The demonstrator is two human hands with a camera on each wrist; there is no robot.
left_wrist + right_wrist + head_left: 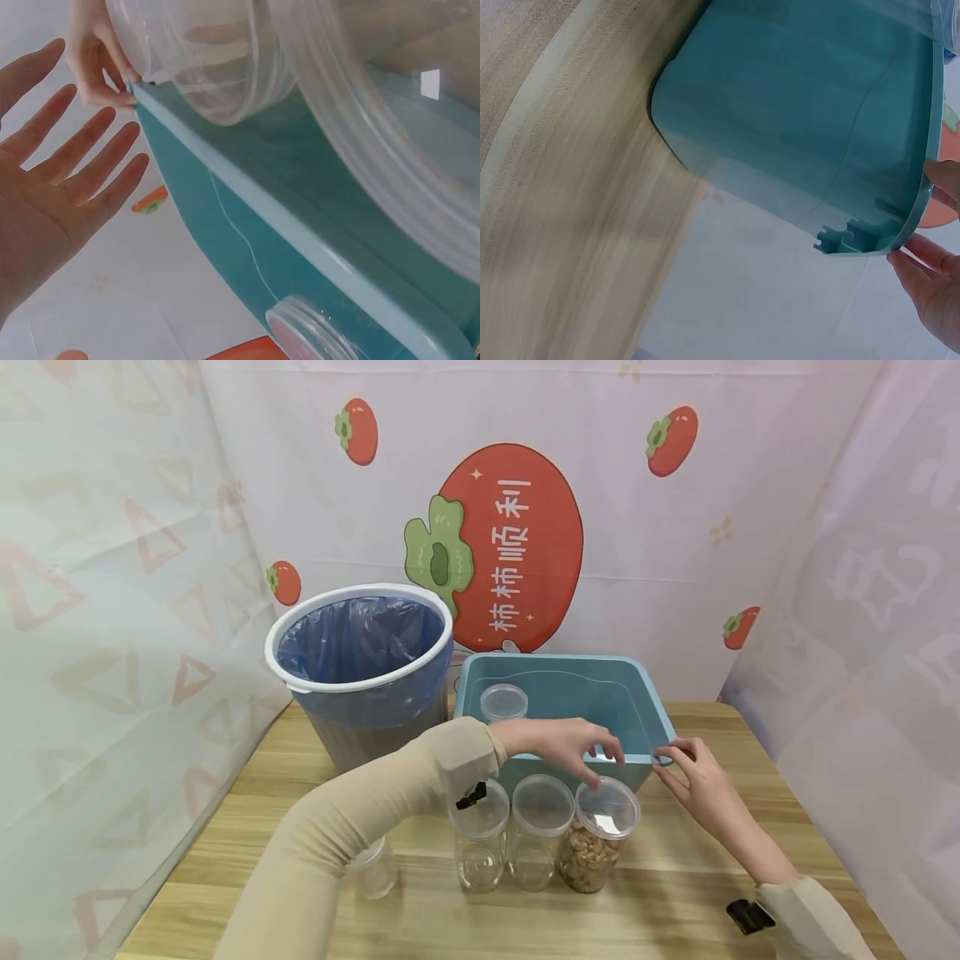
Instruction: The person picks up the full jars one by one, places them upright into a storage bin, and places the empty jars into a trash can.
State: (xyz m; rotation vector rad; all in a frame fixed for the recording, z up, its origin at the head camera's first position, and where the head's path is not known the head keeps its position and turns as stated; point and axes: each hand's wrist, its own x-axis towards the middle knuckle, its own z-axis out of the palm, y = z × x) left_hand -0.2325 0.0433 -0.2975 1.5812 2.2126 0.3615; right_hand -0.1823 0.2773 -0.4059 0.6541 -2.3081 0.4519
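Tub (555, 657) stands on the tabletop (690, 902), near corner pinched by the right hand (703, 783), presumably to steady it. Left hand (561, 743), fingers spread and grasping nothing, hangs near the filled jar (587, 858), aligned with two clear jars (542, 810) before the tub, probably for easy reach.

You face a pale cloth backdrop (630, 543) printed with red persimmons (551, 552) and white lettering (511, 543). Lightly patterned sheets (112, 668) flank you, and below spreads a wood-grain surface (420, 922).
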